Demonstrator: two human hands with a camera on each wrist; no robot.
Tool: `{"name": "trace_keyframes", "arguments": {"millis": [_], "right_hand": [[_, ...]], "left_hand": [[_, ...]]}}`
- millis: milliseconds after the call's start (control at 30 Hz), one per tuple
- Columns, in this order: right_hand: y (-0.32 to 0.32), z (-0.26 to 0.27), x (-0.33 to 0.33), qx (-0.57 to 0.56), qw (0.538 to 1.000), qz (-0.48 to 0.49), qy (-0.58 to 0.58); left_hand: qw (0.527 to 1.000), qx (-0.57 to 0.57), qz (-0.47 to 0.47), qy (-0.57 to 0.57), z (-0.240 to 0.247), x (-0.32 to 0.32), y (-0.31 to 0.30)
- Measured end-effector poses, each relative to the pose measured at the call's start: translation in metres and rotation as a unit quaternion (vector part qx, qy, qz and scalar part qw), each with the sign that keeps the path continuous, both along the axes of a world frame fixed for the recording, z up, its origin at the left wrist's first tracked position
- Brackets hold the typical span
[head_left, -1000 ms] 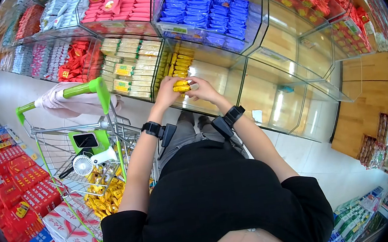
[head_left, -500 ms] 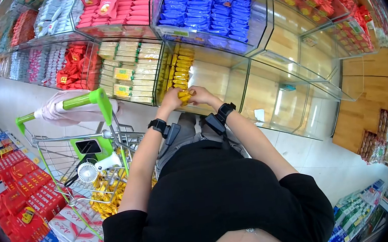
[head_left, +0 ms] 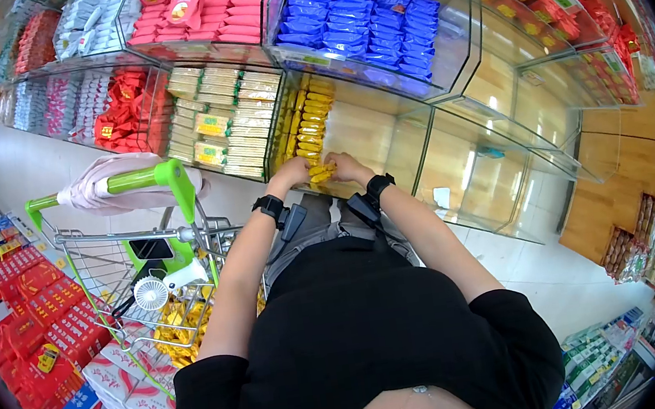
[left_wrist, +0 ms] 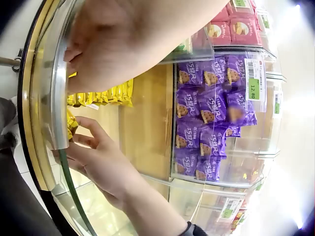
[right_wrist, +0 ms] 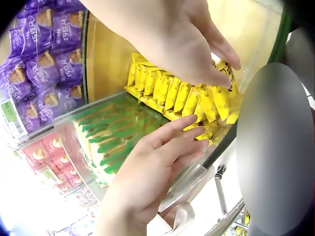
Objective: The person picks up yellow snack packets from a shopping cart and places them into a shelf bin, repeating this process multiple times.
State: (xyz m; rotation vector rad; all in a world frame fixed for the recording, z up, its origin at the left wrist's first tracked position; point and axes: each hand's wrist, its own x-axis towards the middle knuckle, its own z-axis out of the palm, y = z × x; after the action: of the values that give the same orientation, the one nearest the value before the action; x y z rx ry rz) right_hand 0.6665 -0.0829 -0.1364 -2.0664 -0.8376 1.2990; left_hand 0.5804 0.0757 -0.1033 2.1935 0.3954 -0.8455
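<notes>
A row of yellow snack packets [head_left: 311, 120] stands along the left side of a clear bin, near its front end. My right hand [head_left: 349, 168] pinches a yellow snack packet [right_wrist: 223, 69] between thumb and fingers at the front end of the row. Opposite it, my left hand [head_left: 289, 176] has its fingers extended, the fingertips [right_wrist: 192, 119] right at the side of the front packets. The right wrist view shows both hands [right_wrist: 157, 160] around the row's end; in the left wrist view, the left hand hides part of the row.
Pale packs with green ends [head_left: 227, 122] fill the bin on the left, and purple-blue packets [head_left: 356, 14] lie in the bin above. A shopping cart [head_left: 123, 256] with yellow packets and a white fan [head_left: 151, 293] stands at my left. The bin's glass front edge [left_wrist: 59, 98] is close below the hands.
The yellow packets held between both hands have been lowered into the bin, at the front end of the row. My left hand's fingers now lie extended beside them.
</notes>
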Motion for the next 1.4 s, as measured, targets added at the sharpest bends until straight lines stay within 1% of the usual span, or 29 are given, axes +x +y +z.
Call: {"name": "trace_keyframes", "arguments": {"millis": [33,67,133,167,233,333,467,533,567,633,667,733,767,867,933,967,1033,1067,1133,1200,1267,1333,1400], "right_hand": [[0.001,-0.002,0.0,-0.041,0.998,0.01,0.041],[0.001,-0.004,-0.001,-0.043,0.998,0.011,0.044],[0.001,-0.011,-0.005,-0.023,0.999,0.03,-0.008],[0.001,-0.015,-0.006,-0.024,0.999,0.03,-0.008],[0.002,-0.018,-0.006,-0.04,0.998,-0.009,0.044],[0.004,-0.024,-0.009,-0.039,0.999,-0.001,0.02],[0.006,-0.029,-0.011,-0.059,0.998,-0.012,0.028],[0.007,-0.031,-0.011,-0.052,0.997,-0.029,0.039],[0.007,-0.032,-0.011,-0.052,0.997,-0.029,0.039],[0.008,-0.021,-0.008,-0.102,0.978,-0.099,0.154],[0.01,-0.016,-0.007,-0.102,0.978,-0.098,0.154],[0.012,-0.011,-0.005,-0.169,0.96,-0.109,0.197],[0.014,-0.009,-0.005,-0.169,0.96,-0.108,0.197],[0.015,-0.024,-0.009,-0.155,0.969,-0.099,0.164],[0.015,-0.032,-0.013,-0.125,0.955,-0.169,0.209],[0.015,-0.036,-0.013,-0.125,0.955,-0.168,0.209],[0.016,-0.02,-0.01,-0.146,0.905,-0.255,0.309],[0.017,-0.01,-0.008,-0.147,0.905,-0.254,0.309],[0.02,0.014,-0.003,-0.147,0.88,-0.301,0.337],[0.024,0.031,0.0,-0.154,0.88,-0.299,0.334],[0.026,0.036,0.001,-0.16,0.881,-0.298,0.331],[0.023,0.025,0.0,-0.148,0.869,-0.312,0.354],[0.021,-0.002,-0.005,-0.134,0.862,-0.32,0.37]], "left_hand": [[1.0,-0.015,-0.013,0.025,0.0,0.001,0.0],[0.999,-0.017,-0.013,0.027,0.0,0.001,-0.001],[0.999,-0.008,-0.026,0.028,-0.004,0.001,-0.003],[0.999,-0.008,-0.026,0.029,-0.005,0.001,-0.003],[1.0,-0.019,0.018,0.016,0.002,0.001,-0.003],[0.999,0.0,0.045,0.011,0.013,0.0,-0.001],[0.999,0.003,0.045,0.023,0.017,0.0,0.005],[0.996,-0.026,0.083,0.028,0.018,0.001,0.005],[0.996,-0.027,0.084,0.028,0.018,0.0,0.005],[0.995,-0.031,0.084,-0.043,0.01,-0.005,0.004],[0.995,-0.031,0.085,-0.043,0.006,-0.006,0.005],[0.994,-0.043,0.085,-0.054,0.004,-0.007,0.006],[0.994,-0.043,0.086,-0.054,0.003,-0.008,0.007],[0.99,-0.076,0.088,-0.075,0.007,-0.007,0.006],[0.986,-0.102,0.114,-0.068,0.01,-0.007,0.005],[0.986,-0.102,0.115,-0.068,0.012,-0.007,0.005],[0.987,-0.09,0.097,-0.095,0.011,-0.008,0.005],[0.987,-0.09,0.098,-0.095,0.011,-0.009,0.005],[0.985,-0.102,0.111,-0.087,0.008,-0.009,0.005],[0.984,-0.102,0.115,-0.093,0.005,-0.01,0.004],[0.983,-0.101,0.117,-0.1,0.003,-0.01,0.004],[0.983,-0.095,0.136,-0.072,0.002,-0.009,0.004],[0.985,-0.077,0.128,-0.086,0.004,-0.009,0.004]]}}
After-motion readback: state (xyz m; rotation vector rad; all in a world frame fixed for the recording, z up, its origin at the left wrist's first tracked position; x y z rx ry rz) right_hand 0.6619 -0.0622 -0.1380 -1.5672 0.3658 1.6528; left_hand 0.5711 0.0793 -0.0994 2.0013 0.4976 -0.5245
